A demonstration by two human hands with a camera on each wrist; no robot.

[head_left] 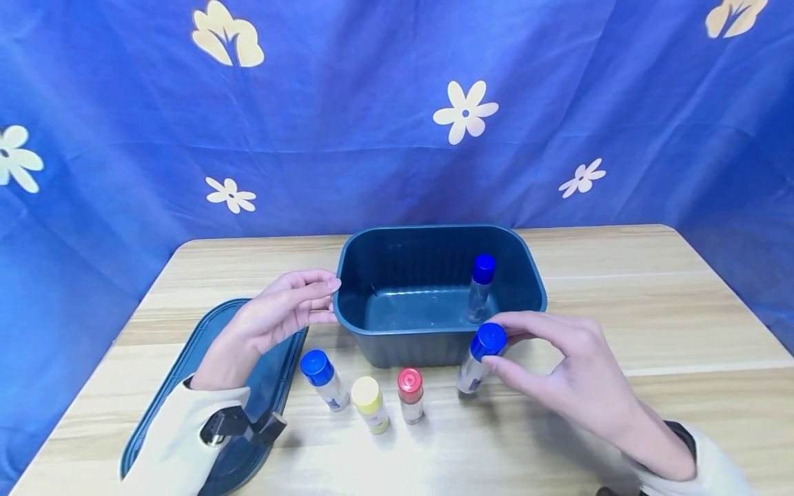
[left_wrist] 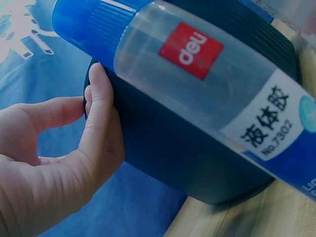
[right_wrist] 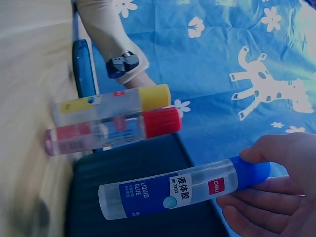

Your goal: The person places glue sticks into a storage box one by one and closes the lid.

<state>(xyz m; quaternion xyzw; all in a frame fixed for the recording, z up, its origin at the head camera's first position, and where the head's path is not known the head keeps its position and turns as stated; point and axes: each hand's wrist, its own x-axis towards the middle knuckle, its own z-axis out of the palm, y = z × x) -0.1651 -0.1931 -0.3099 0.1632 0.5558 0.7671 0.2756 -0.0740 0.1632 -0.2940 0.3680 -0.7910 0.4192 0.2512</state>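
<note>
My left hand [head_left: 291, 303] pinches the left rim of a dark blue-green plastic box [head_left: 403, 348]. In the left wrist view, thumb and fingers of that hand [left_wrist: 74, 143] meet at the box's edge. My right hand [head_left: 558, 365] pinches the blue cap of a clear liquid glue bottle [right_wrist: 168, 193], held upright just off the table before the box's right front. Inside the box, another blue-capped glue bottle [head_left: 479, 293] stands at the right. Before the box stand a blue-capped glue bottle [head_left: 325, 382], a yellow-capped one [head_left: 370, 406] and a red-capped one [head_left: 411, 396].
A dark blue-green lid [head_left: 226, 458] lies flat on the left of the wood-grain table [head_left: 651, 303], partly beneath my left forearm. Behind the table hangs a blue cloth [head_left: 347, 138] with pale flowers, close to the back of the box.
</note>
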